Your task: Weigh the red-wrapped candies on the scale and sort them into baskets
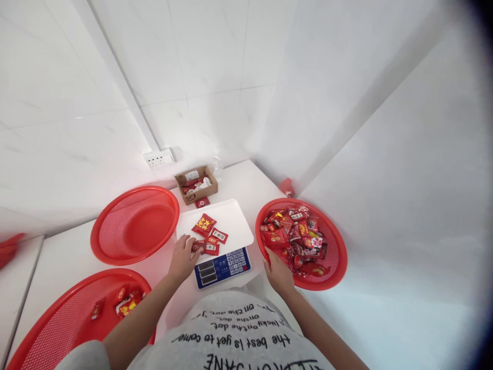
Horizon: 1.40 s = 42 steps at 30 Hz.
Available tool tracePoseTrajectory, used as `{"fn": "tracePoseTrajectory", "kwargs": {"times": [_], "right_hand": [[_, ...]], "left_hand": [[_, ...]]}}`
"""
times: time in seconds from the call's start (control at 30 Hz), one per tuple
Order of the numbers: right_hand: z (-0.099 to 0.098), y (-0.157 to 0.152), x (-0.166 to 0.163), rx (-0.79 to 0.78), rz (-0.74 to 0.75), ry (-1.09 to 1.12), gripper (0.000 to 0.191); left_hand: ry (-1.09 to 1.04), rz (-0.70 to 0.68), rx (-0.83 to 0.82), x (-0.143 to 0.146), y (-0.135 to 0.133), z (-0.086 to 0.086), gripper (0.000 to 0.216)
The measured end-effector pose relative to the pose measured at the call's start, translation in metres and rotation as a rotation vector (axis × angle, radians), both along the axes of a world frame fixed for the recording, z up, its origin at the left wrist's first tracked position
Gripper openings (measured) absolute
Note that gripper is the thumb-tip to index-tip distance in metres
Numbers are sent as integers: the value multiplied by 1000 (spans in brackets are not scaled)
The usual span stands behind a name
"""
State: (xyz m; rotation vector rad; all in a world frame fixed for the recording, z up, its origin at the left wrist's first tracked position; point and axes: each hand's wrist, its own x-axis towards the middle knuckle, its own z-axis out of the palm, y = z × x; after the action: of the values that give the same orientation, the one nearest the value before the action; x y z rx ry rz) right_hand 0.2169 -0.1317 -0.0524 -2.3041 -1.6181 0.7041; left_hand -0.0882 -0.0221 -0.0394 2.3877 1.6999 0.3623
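My left hand (183, 256) is at the left edge of the white weighing tray (238, 226), its fingertips closed on a small dark red packet (197, 247). Close to it on the tray lie a larger red packet with gold characters (204, 224) and several small red-and-white packets (219, 235). Under the tray shows the blue keypad panel of the digital scale (222, 268). My right hand (278, 274) grips the near left rim of a red plastic basket (339, 257). Inside that basket is a heap of red wrapped packets (296, 234). My right fingertips are partly hidden by the rim.
Left of the scale stands a red basket (138, 226) with nothing visible in it. A nearer red basket (50, 321) holds several packets. Behind the tray is a small cardboard box (196, 198) with packets. A wall socket (159, 158) and tiled walls bound the table.
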Motion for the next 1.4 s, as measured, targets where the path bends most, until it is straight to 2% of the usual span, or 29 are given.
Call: {"fn": "tracePoseTrajectory", "kwargs": {"times": [0.13,0.33,0.63,0.7,0.8,0.87,0.93,1.03,1.1,1.23,1.4], "right_hand": [[0,0,0,-1,-2,-4,50],[-1,0,0,-21,-13,-1,51],[1,0,-1,1,-22,-4,50],[1,0,-1,1,-21,-6,50],[1,0,-1,-2,-13,-13,50],[1,0,-1,-5,-13,-21,50],[2,0,-1,-3,-13,-23,50],[3,0,-1,-3,-13,-17,50],[4,0,-1,-11,-14,-16,50],[2,1,-1,-24,-21,-16,50],[0,1,-1,-16,-20,-28,50]], "left_hand": [[4,19,-22,-7,0,4,34],[-25,-25,-81,-2,8,15,32],[-141,-82,-247,6,17,17,48],[-143,-93,-252,7,17,16,53],[-130,-116,-185,13,18,13,49],[-87,-157,-116,18,20,11,44],[-11,-238,-77,24,21,11,48],[101,-387,-84,32,25,12,64],[141,-417,-98,37,27,11,60],[151,-274,-110,52,30,2,52],[70,102,-211,81,31,-3,55]]}}
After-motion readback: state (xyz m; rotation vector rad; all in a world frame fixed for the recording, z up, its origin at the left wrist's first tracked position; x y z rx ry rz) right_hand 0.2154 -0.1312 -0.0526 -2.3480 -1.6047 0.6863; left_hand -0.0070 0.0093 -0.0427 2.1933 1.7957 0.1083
